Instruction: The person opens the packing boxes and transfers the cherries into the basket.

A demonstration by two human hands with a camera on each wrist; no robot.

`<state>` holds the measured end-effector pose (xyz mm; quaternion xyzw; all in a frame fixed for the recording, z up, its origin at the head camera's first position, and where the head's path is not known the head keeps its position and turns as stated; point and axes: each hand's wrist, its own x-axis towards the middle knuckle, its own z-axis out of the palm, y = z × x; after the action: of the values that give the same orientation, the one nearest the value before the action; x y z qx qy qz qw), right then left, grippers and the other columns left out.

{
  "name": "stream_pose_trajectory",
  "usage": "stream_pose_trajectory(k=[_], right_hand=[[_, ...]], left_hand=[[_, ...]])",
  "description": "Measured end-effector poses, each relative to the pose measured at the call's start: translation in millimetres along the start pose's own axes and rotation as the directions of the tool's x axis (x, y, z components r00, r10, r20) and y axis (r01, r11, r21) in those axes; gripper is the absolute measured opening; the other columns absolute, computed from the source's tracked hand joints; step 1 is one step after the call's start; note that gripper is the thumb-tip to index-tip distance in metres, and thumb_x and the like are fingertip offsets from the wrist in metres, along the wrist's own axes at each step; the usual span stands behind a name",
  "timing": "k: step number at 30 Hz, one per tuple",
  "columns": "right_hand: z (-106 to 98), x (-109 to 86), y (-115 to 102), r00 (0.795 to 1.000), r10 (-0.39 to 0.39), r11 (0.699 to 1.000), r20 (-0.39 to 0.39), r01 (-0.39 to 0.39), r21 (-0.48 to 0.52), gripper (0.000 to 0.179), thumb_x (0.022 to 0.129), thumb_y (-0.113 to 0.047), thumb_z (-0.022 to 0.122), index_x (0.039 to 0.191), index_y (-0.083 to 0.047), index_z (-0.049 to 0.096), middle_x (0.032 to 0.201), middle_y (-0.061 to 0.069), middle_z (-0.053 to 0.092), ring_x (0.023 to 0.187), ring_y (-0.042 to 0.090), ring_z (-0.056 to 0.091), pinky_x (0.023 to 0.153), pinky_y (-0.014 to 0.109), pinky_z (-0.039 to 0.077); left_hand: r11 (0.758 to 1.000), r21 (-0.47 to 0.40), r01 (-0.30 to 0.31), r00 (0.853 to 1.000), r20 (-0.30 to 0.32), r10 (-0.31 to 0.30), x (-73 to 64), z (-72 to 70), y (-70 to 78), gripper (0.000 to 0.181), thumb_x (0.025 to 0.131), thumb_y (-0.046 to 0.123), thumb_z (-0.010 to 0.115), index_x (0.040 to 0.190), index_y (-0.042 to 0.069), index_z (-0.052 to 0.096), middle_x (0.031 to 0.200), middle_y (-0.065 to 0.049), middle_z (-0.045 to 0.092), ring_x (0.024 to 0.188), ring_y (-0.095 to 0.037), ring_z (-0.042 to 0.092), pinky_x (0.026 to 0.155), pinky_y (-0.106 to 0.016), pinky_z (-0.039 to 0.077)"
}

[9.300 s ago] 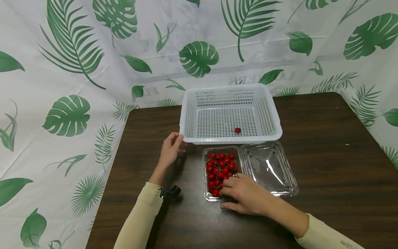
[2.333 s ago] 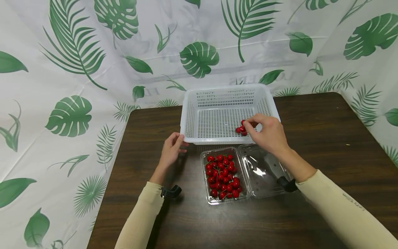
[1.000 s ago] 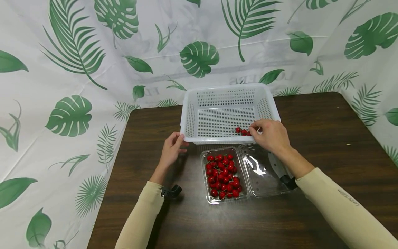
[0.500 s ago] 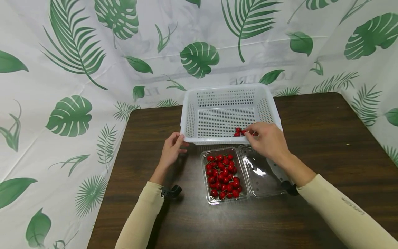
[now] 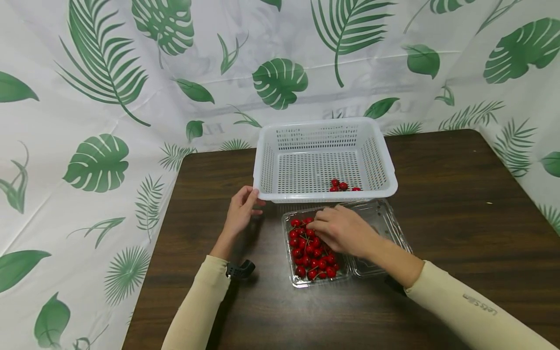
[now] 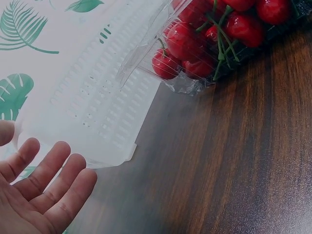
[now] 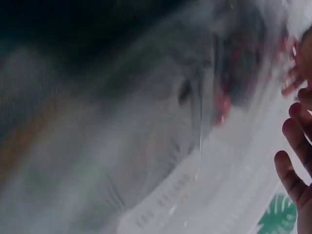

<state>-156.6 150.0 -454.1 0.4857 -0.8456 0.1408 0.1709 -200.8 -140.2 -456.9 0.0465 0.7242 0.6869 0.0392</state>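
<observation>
At the front left corner of the white basket (image 5: pixel 328 195), my left hand (image 5: pixel 237 212) holds the rim between thumb and fingers; its other fingers hang loose in the left wrist view. Just in front stands a clear plastic clamshell box (image 5: pixel 295 282), its lid folded open to the right. Red cherries (image 5: pixel 302 241) with green stems fill its tray. Over the tray's upper right is my right hand (image 5: pixel 345 232), fingers bent down among the cherries, no cherry visibly held. Its fingertips are partly hidden, and the right wrist view is blurred. Several loose cherries (image 5: pixel 343 186) lie in the basket's front right.
Clear lid (image 5: pixel 380 218) lies under my right forearm, touching or close to the basket's front. Dark wooden table (image 5: pixel 459 204) extends to both sides. A leaf-print cloth (image 5: pixel 210 58) hangs behind it.
Cherries in the basket have grown from one to several. My right hand has let go there and moved down and left to the clamshell box. My left hand stays on the basket corner.
</observation>
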Motion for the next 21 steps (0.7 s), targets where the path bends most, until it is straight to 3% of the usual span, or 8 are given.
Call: stream_pose_trajectory(k=[4,7,14,21], right_hand=[[13,0.1,-10,0.991,-0.051,0.996,0.124,0.06,-0.072,0.028,0.083,-0.007,0.072,0.108,-0.018,0.075,0.09,-0.004,0.059,0.08,0.015,0.054,0.066,0.027,0.047],[20,-0.8,-13,0.984,-0.055,0.992,0.169,0.073,-0.107,0.029,0.084,-0.007,0.072,0.109,-0.021,0.076,0.09,-0.004,0.057,0.079,0.015,0.051,0.065,0.026,0.045],[28,-1.4,-14,0.993,-0.064,0.989,0.104,0.077,-0.127,0.014,0.087,-0.015,0.072,0.098,-0.023,0.078,0.085,-0.004,0.054,0.077,0.017,0.05,0.064,0.028,0.042],[33,-2.0,-12,0.995,-0.084,0.985,0.061,0.092,-0.146,0.011,0.085,-0.009,0.071,0.082,-0.02,0.069,0.081,-0.004,0.051,0.073,0.018,0.048,0.063,0.028,0.039]], left_hand=[[1.0,0.006,-0.004,1.0,-0.001,0.004,-0.1,0.1,-0.1,0.027,0.103,0.012,0.051,0.114,-0.014,0.053,0.105,-0.03,0.061,0.1,-0.057,0.057,0.081,-0.068,0.05],[1.0,0.005,-0.002,1.0,-0.001,0.002,-0.2,0.4,-0.1,0.027,0.103,0.011,0.051,0.114,-0.013,0.053,0.104,-0.029,0.061,0.099,-0.056,0.058,0.081,-0.068,0.05],[1.0,0.003,-0.003,1.0,-0.001,0.003,0.2,0.2,-1.0,0.027,0.103,0.012,0.051,0.113,-0.013,0.053,0.104,-0.029,0.061,0.099,-0.056,0.058,0.081,-0.069,0.05],[1.0,-0.004,-0.008,1.0,0.003,0.008,0.6,0.1,-1.3,0.027,0.103,0.012,0.05,0.113,-0.013,0.052,0.104,-0.028,0.061,0.101,-0.058,0.056,0.081,-0.069,0.049]])
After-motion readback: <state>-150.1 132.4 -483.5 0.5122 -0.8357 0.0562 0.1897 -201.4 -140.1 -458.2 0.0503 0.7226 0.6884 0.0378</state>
